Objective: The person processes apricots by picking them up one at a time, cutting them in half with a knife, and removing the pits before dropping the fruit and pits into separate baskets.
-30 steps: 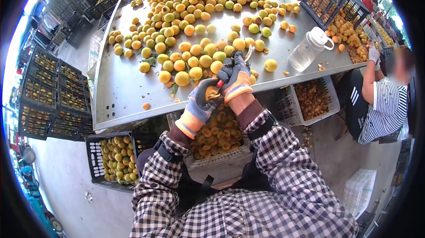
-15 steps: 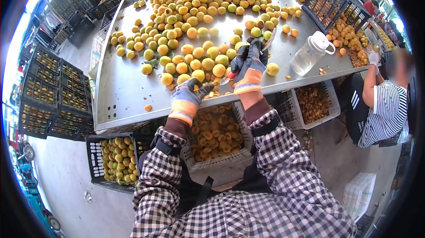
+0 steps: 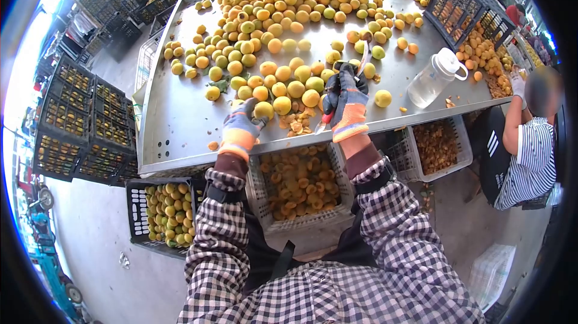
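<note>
My left hand (image 3: 239, 126), in a grey and orange glove, is at the near side of the fruit pile. Its fingers and thumb curl round a yellow apricot (image 3: 264, 110) that rests among others on the metal table (image 3: 198, 124). To the right, my right hand (image 3: 346, 102), in a matching glove with dark fingertips, is closed on a small knife (image 3: 363, 58). The curved blade points away from me past the fingers, and a red part shows at the palm side. Cut apricot pieces (image 3: 296, 124) lie between my hands.
A water bottle (image 3: 435, 77) stands right of my right hand. Below the table edge are crates of apricot halves (image 3: 301, 185), scraps (image 3: 438, 146) and whole fruit (image 3: 168, 212). A person (image 3: 530, 137) sits at the right; stacked crates (image 3: 81, 122) stand left.
My left hand has moved left, away from the cut pieces, and round an apricot. My right hand has shifted slightly towards me with the knife. The whole view has slid a little.
</note>
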Motion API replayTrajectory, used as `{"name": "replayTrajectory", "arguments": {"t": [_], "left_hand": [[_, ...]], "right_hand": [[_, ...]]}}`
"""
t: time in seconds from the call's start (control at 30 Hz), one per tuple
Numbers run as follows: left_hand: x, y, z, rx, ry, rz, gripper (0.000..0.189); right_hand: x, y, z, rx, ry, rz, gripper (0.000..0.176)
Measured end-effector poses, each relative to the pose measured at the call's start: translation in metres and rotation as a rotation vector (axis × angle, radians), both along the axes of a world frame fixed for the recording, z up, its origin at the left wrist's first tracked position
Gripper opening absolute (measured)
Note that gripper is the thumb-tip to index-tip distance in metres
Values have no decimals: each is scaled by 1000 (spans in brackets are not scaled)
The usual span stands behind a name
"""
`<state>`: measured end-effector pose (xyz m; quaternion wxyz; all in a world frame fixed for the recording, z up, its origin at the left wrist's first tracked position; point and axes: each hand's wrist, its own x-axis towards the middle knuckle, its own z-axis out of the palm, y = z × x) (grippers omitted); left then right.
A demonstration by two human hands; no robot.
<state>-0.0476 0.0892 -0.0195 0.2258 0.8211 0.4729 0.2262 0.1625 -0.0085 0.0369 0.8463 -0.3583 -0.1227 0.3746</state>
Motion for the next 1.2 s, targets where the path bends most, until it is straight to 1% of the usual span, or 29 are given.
{"name": "replayTrajectory", "arguments": {"t": [0.03,0.07,0.13,0.2,0.23,0.27,0.3,0.33,0.4,0.43,0.47,0.5,0.53,0.57,0.6,0.63,0.67,0.7,0.73,0.77,0.8,0.87,0.93,0.97,1.0,1.07,1.13,1.2], "left_hand": [[7,-1,4,62,181,-17,58],[15,-1,4,63,177,-18,58],[24,-3,4,140,423,-10,64],[26,0,-11,190,377,10,65],[28,3,-11,136,373,42,64],[29,6,-12,81,369,73,63],[26,8,-23,165,303,92,57],[22,10,-26,168,299,93,57],[12,17,-30,-91,-160,17,50],[11,16,-21,-557,-538,14,45],[10,0,-2,-723,-872,-106,46],[7,-10,17,-867,-1011,-202,47],[5,-18,32,-1010,-1151,-303,47],[7,-24,41,-1006,-1153,-305,47],[11,-30,47,-971,-1179,-364,48],[13,-34,50,-935,-1206,-423,49],[12,-35,47,-931,-1210,-422,49],[10,-35,41,-858,-1145,-404,50],[10,-36,42,-785,-1079,-385,51],[7,-37,48,-949,-1152,-338,51],[8,-37,47,-945,-1156,-334,51],[8,-35,47,-871,-1247,-423,51],[5,-34,48,-846,-1248,-427,51],[4,-34,49,-824,-1246,-433,51],[3,-34,51,-802,-1243,-440,51],[3,-36,58,-786,-1240,-447,52],[4,-36,59,-772,-1235,-455,54],[2,-34,56,-712,-1156,-465,55]], "right_hand": [[-1,2,-1,25,-3,31,5],[-1,2,-3,47,-4,60,6],[-3,-1,-3,59,11,85,9],[-5,-3,1,-74,-28,95,12],[-4,-3,-1,-74,-41,107,17],[-3,-4,-3,-70,-45,104,17],[-3,-6,-4,-137,-69,149,19],[-3,-8,-4,-203,-93,194,21],[-4,-8,-4,-318,-170,293,25],[-4,-12,-1,-336,-181,379,24],[-4,-16,2,-356,-191,466,23],[-6,-11,-13,-277,-255,468,23],[-9,-12,-12,-306,-376,494,22],[-14,-10,-18,-279,-457,476,21],[-18,-10,-25,-252,-538,458,20],[-20,-11,-25,-249,-542,460,20],[-22,-14,-24,-247,-603,503,19],[-23,-16,-24,-246,-663,548,18],[-24,-18,-22,-245,-666,553,18],[-23,-21,-20,-240,-808,560,19],[-23,-23,-17,-233,-949,567,20],[-28,-28,-8,-244,-953,619,21],[-32,-32,-9,-175,-1021,573,19],[-32,-31,-12,-142,-1139,529,18],[-31,-32,-10,-140,-1141,532,18],[-31,-35,-1,-209,-1240,585,18],[-31,-35,-4,-188,-1232,576,18],[-31,-36,-6,-169,-1222,566,17]]}}
